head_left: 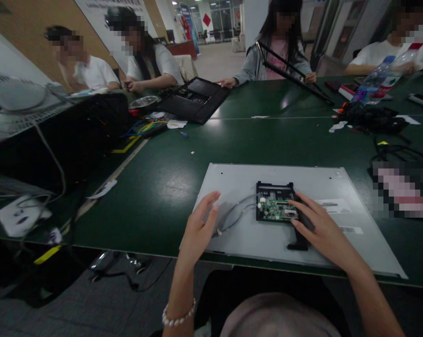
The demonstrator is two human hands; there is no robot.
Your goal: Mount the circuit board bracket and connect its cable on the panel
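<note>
Four people (95, 72) line the far side of the green desk (162, 182); above the leftmost two, one wall banner (115, 11) carries lettering too blurred to read. One black case (56, 121) fills the left end. Farther right, one black panel (204, 103) lies flat, touched by a person's hand.

Near the front, the left hand (199, 227) is at the left edge of one pale flat panel (232, 182), thumb and fingers moderately apart, holding nothing. Thin cables (234, 213), apparently two, run rightward to the left side of one green circuit board (279, 209). The board lies flat in one black bracket (275, 186) around the pale panel's middle, its long axis running left to right. The right hand (316, 220) has its fingers spread, fingertips touching the board's right end.

Two white labels (334, 206) on the pale panel are illegible. Two plastic bottles (373, 79) are at far right, brands unreadable.
</note>
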